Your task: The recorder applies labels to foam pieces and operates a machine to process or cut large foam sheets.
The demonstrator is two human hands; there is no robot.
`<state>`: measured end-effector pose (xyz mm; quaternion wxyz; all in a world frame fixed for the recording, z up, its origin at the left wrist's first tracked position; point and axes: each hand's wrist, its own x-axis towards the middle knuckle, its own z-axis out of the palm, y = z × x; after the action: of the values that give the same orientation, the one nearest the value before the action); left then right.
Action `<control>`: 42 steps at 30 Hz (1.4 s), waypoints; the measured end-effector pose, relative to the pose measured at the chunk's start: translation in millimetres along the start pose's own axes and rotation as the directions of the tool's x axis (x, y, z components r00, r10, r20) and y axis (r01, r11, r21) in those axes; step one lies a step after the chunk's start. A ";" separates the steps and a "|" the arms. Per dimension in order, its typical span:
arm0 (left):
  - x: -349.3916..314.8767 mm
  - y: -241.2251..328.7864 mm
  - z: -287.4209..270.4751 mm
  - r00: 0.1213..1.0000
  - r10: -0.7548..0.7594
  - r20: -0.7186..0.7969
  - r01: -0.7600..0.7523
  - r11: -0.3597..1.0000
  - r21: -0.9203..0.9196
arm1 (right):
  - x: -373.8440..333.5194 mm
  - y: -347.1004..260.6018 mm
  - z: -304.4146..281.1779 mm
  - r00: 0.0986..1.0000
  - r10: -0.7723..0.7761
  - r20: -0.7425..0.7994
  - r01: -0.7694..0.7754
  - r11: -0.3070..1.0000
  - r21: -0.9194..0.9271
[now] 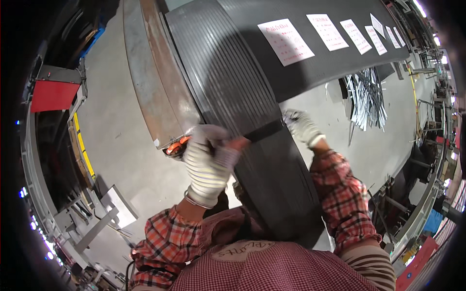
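Observation:
A stack of dark ribbed strips (218, 72) runs down the middle, with a black band (264, 132) across it. My left hand (208, 162), in a striped white glove, is blurred above the stack's left edge. Its fingers are closed around a blurred orange-red object (238, 144) whose kind I cannot make out. My right hand (302, 127), also gloved, is at the stack's right edge, near the band's end. Its fingers are curled, and what they hold, if anything, is hidden. Orange rings or handles (177, 145) show beside my left hand.
A long rust-brown metal beam (167, 92) lies left of the stack. Several printed white sheets (285, 41) rest on a dark surface at the far right. Beyond my right hand hangs a bundle of shiny thin strips (367, 99). A red-fronted machine (54, 95) stands far left.

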<state>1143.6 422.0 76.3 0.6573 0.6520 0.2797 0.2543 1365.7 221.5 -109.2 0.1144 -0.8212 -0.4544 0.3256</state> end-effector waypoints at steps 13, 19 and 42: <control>-50.0 -16.2 13.2 0.862 -0.504 -0.054 0.494 0.859 -0.130 | -68.5 -193.7 -105.0 0.916 0.220 -0.334 -0.126 0.951 0.282; -60.4 -22.1 22.6 0.782 -0.623 0.008 0.607 0.759 -0.236 | -84.5 -174.3 -98.8 0.967 0.252 -0.037 -0.228 0.922 0.312; -4.2 99.6 -87.0 0.986 -0.144 0.087 0.131 0.982 0.136 | -67.1 -252.8 -277.0 0.774 -0.613 0.158 0.470 0.724 0.506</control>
<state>1082.7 483.3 176.6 0.6424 0.6839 0.3079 0.1577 1347.6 338.1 253.0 0.3133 -0.5391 -0.6036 0.4969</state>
